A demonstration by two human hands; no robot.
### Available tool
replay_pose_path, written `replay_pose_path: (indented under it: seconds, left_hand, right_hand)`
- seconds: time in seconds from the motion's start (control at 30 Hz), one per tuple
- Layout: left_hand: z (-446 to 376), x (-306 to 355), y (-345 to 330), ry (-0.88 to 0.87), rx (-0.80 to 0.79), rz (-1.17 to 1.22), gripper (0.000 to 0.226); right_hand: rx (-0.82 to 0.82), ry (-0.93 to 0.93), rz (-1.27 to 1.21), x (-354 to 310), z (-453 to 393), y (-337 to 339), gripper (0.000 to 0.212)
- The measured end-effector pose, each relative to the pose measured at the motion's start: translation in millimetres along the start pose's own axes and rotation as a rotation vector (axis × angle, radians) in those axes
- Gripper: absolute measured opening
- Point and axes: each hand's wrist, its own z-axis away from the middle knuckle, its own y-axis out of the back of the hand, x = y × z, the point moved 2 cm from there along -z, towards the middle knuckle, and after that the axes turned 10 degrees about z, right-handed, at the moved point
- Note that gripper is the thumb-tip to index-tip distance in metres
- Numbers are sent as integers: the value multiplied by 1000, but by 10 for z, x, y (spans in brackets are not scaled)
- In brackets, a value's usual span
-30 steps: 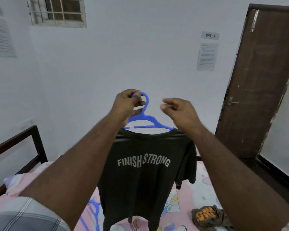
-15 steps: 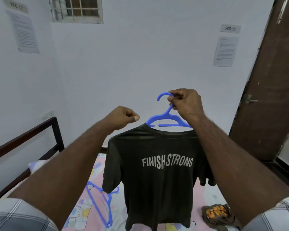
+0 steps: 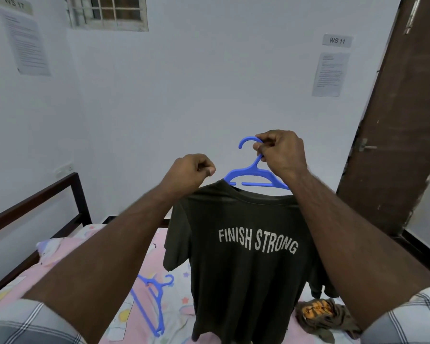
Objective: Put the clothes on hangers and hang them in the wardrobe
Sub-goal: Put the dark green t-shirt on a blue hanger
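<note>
A dark T-shirt [image 3: 248, 264] printed "FINISH STRONG" hangs on a blue plastic hanger [image 3: 252, 176], held up in front of the white wall. My right hand [image 3: 279, 151] pinches the hanger's neck just under the hook. My left hand [image 3: 193, 170] hovers beside the shirt's left shoulder, fingers curled with nothing visible in them. A second blue hanger [image 3: 150, 301] lies on the bed [image 3: 60, 252] below. A crumpled dark garment with an orange print [image 3: 324, 315] lies on the bed at the lower right. No wardrobe is in view.
The bed has a pink patterned sheet and a dark metal frame [image 3: 35, 204] along the left wall. A brown door [image 3: 392, 120] stands at the right. Paper notices hang on the walls, and a barred window [image 3: 107, 11] sits high up.
The hanger's hook passed from my left hand to my right hand. My left hand let go and dropped to the left. The view swung left.
</note>
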Motion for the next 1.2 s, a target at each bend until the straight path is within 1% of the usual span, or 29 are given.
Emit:
replay_pose_path:
  seconds: [0.1, 0.17, 0.3, 0.4, 0.5, 0.6, 0.7, 0.83, 0.93, 1.07, 1.13, 1.2]
  left_hand:
    - [16, -128, -60, 55, -71, -78, 3]
    - [58, -219, -129, 65, -77, -118, 11]
    - [48, -189, -256, -4, 7, -232, 6]
    - [21, -149, -297, -55, 0, -326, 2]
    - [-14, -105, -327, -114, -16, -391, 4]
    - [-43, -50, -359, -130, -16, -412, 3]
    - [-23, -3, -375, -170, 14, -376, 4]
    - [75, 134, -435, -325, 63, -343, 3]
    - [218, 117, -445, -403, 35, -364, 3]
    - [456, -247, -382, -358, -11, -404, 5]
    - [511, -391, -371, -303, -7, -361, 6]
    - [513, -486, -357, -216, 40, -279, 6]
  right_hand:
    - [33, -11, -6, 28, -23, 61, 18]
    - [47, -17, -19, 35, -46, 96, 17]
    - [51, -24, -48, 55, -58, 128, 14]
    - [55, -39, -62, 90, -53, 145, 13]
    - [56, -53, -70, 135, -54, 163, 14]
    - [60, -75, -79, 181, -61, 165, 14]
    - [81, -83, -59, 225, -83, 159, 15]
    - [68, -85, -25, 237, -80, 93, 17]
    - [83, -86, -31, 225, -107, 92, 15]
    - [118, -83, -28, 250, -187, 202, 14]
    - [113, -68, -29, 245, -193, 203, 14]
    - [104, -59, -34, 232, -192, 184, 15]
